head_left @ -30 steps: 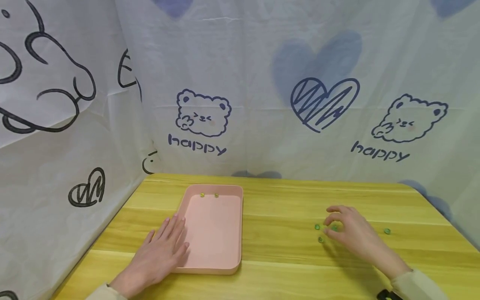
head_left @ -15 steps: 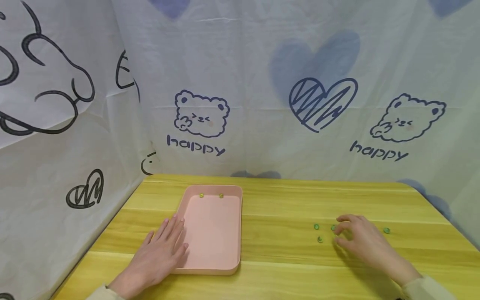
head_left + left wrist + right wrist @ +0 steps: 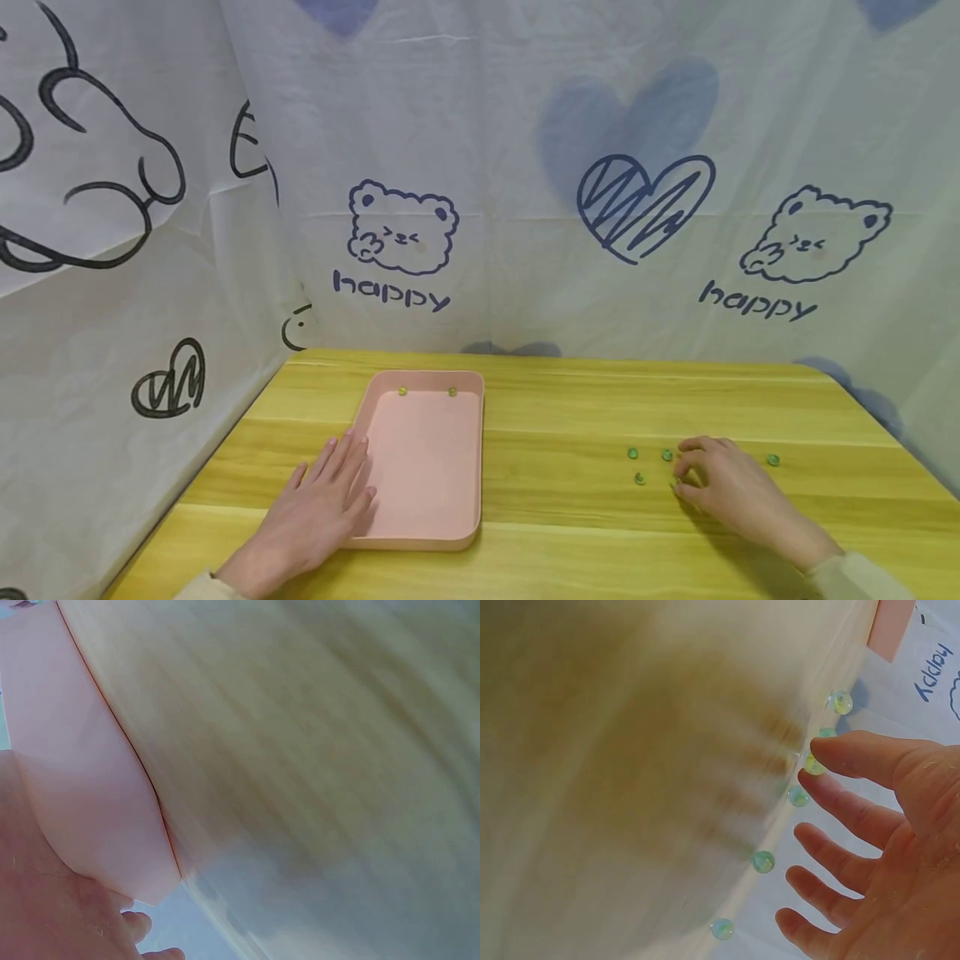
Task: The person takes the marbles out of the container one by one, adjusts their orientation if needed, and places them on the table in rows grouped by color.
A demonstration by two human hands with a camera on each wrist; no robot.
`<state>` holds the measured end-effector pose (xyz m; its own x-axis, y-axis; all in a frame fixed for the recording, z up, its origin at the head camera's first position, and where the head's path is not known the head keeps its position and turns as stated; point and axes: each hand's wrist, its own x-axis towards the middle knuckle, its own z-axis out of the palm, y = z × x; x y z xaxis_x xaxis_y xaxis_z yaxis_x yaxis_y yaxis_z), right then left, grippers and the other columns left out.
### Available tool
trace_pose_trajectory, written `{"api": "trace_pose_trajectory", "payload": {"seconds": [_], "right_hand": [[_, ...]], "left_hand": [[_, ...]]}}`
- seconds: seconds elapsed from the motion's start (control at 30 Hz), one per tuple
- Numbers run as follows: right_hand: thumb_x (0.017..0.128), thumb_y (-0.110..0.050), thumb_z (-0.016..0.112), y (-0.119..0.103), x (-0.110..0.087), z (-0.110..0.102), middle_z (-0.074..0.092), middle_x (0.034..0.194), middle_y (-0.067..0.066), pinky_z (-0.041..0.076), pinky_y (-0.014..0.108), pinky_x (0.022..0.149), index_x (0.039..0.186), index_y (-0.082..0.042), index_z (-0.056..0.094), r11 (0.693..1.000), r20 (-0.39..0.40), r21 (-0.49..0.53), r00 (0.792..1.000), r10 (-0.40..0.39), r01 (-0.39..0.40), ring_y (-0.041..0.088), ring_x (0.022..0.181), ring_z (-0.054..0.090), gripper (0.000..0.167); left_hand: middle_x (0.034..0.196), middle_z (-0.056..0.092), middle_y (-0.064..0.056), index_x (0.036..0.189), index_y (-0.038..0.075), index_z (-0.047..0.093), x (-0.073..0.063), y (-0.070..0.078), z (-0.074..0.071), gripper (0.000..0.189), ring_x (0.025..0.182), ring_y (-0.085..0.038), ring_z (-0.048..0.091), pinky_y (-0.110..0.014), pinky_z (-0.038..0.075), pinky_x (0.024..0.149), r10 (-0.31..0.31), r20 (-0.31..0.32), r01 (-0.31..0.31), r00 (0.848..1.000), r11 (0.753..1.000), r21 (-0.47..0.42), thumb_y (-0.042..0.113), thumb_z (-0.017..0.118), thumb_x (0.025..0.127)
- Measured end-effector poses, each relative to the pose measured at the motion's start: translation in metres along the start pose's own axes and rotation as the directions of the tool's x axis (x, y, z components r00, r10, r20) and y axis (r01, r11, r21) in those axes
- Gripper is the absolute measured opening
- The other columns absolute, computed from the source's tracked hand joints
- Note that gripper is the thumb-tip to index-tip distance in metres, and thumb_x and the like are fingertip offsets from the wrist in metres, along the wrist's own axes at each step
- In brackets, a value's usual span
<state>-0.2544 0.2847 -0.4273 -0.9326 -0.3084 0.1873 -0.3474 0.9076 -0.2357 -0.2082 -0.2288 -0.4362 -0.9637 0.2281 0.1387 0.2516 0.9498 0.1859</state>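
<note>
Right grip (image 3: 723,483): thumb and forefinger pinching yellowish marble (image 3: 814,766) at counter (image 3: 555,475), right of tray (image 3: 427,467) | left grip (image 3: 318,508): straight-fingered, at tray's edge | risk: off-centre pinch may squirt it out; fingertips may roll adjacent green marble (image 3: 667,455)

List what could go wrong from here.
The small round translucent yellow-tinted marble at the fingertips of the right hand might slip and roll away. That hand could also knock a nearby round translucent green marble. The left hand, at the edge of the shallow pink rectangular tray, may jog it.
</note>
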Motion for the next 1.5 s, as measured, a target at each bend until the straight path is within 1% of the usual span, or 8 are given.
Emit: {"api": "trace_pose_trajectory", "payload": {"seconds": [0.17, 0.4, 0.8, 1.03, 1.17, 1.23, 1.37, 1.5], "right_hand": [[0.081, -0.024, 0.081, 0.001, 0.001, 0.001, 0.062, 0.122, 0.017, 0.044, 0.063, 0.088, 0.085, -0.023, 0.072, 1.000, 0.010, 0.007, 1.000, -0.006, 0.006, 0.045, 0.112, 0.053, 0.010], [0.081, -0.023, 0.081, 0.002, 0.001, 0.004, 0.063, 0.121, 0.016, 0.044, 0.062, 0.089, 0.085, -0.023, 0.073, 1.000, -0.005, 0.008, 1.000, -0.023, 0.023, 0.045, 0.111, 0.054, 0.009], [0.080, -0.023, 0.081, 0.005, 0.000, 0.005, 0.062, 0.122, 0.017, 0.044, 0.062, 0.089, 0.087, -0.023, 0.073, 1.000, 0.007, 0.017, 1.000, -0.011, 0.011, 0.045, 0.112, 0.053, 0.010], [0.079, -0.024, 0.081, 0.005, 0.000, 0.000, 0.060, 0.123, 0.022, 0.044, 0.064, 0.089, 0.085, -0.022, 0.072, 0.999, 0.003, 0.037, 1.000, -0.004, 0.004, 0.048, 0.112, 0.052, 0.011], [0.080, -0.026, 0.081, 0.004, 0.000, -0.004, 0.060, 0.124, 0.022, 0.043, 0.064, 0.089, 0.084, -0.024, 0.071, 0.999, 0.005, 0.038, 1.000, -0.008, 0.008, 0.049, 0.113, 0.052, 0.012], [0.080, -0.026, 0.081, 0.003, 0.000, -0.005, 0.060, 0.124, 0.021, 0.044, 0.063, 0.088, 0.084, -0.024, 0.071, 0.999, 0.000, 0.037, 1.000, -0.012, 0.012, 0.048, 0.112, 0.052, 0.012], [0.080, -0.025, 0.081, -0.002, 0.000, -0.007, 0.060, 0.124, 0.019, 0.045, 0.061, 0.088, 0.087, -0.022, 0.072, 0.999, -0.032, 0.028, 0.999, -0.022, 0.023, 0.046, 0.113, 0.052, 0.012], [0.082, -0.024, 0.079, -0.013, 0.003, -0.011, 0.060, 0.126, 0.017, 0.044, 0.061, 0.090, 0.091, -0.019, 0.073, 0.999, -0.060, 0.033, 0.998, -0.028, 0.030, 0.045, 0.117, 0.050, 0.012]], "left_hand": [[0.162, 0.017, -0.017, 0.156, 0.006, 0.027, 0.000, 0.000, 0.000, 0.065, 0.146, -0.039, 0.016, -0.067, 0.018, 0.110, 0.002, -0.008, -0.002, 1.000, 1.000, 0.003, 0.045, 0.038, 0.105], [0.161, 0.018, -0.017, 0.155, 0.005, 0.029, -0.001, 0.000, 0.002, 0.065, 0.146, -0.039, 0.018, -0.067, 0.019, 0.109, 0.004, -0.016, -0.004, 1.000, 1.000, 0.007, 0.045, 0.039, 0.105], [0.162, 0.017, -0.016, 0.155, 0.006, 0.028, -0.001, -0.001, 0.002, 0.065, 0.146, -0.039, 0.017, -0.067, 0.019, 0.109, 0.006, -0.015, -0.006, 1.000, 1.000, 0.004, 0.046, 0.038, 0.105], [0.162, 0.016, -0.017, 0.156, 0.006, 0.027, -0.001, -0.001, 0.003, 0.066, 0.146, -0.039, 0.016, -0.067, 0.018, 0.109, 0.003, -0.006, -0.002, 1.000, 1.000, 0.003, 0.046, 0.038, 0.105], [0.162, 0.016, -0.016, 0.156, 0.006, 0.026, 0.000, -0.001, 0.003, 0.066, 0.146, -0.039, 0.016, -0.067, 0.018, 0.109, 0.006, -0.009, -0.006, 1.000, 1.000, 0.007, 0.047, 0.037, 0.105], [0.162, 0.016, -0.016, 0.156, 0.006, 0.026, 0.000, -0.002, 0.002, 0.066, 0.146, -0.039, 0.017, -0.067, 0.018, 0.109, 0.008, -0.011, -0.008, 1.000, 1.000, 0.010, 0.046, 0.037, 0.105], [0.162, 0.016, -0.016, 0.156, 0.006, 0.026, 0.000, -0.001, 0.003, 0.066, 0.146, -0.039, 0.016, -0.067, 0.018, 0.109, 0.005, -0.006, -0.005, 1.000, 1.000, 0.007, 0.046, 0.037, 0.105], [0.162, 0.015, -0.016, 0.156, 0.006, 0.026, 0.000, 0.000, 0.003, 0.065, 0.147, -0.039, 0.016, -0.067, 0.017, 0.109, 0.001, -0.002, -0.001, 1.000, 1.000, -0.001, 0.045, 0.037, 0.105]]}}
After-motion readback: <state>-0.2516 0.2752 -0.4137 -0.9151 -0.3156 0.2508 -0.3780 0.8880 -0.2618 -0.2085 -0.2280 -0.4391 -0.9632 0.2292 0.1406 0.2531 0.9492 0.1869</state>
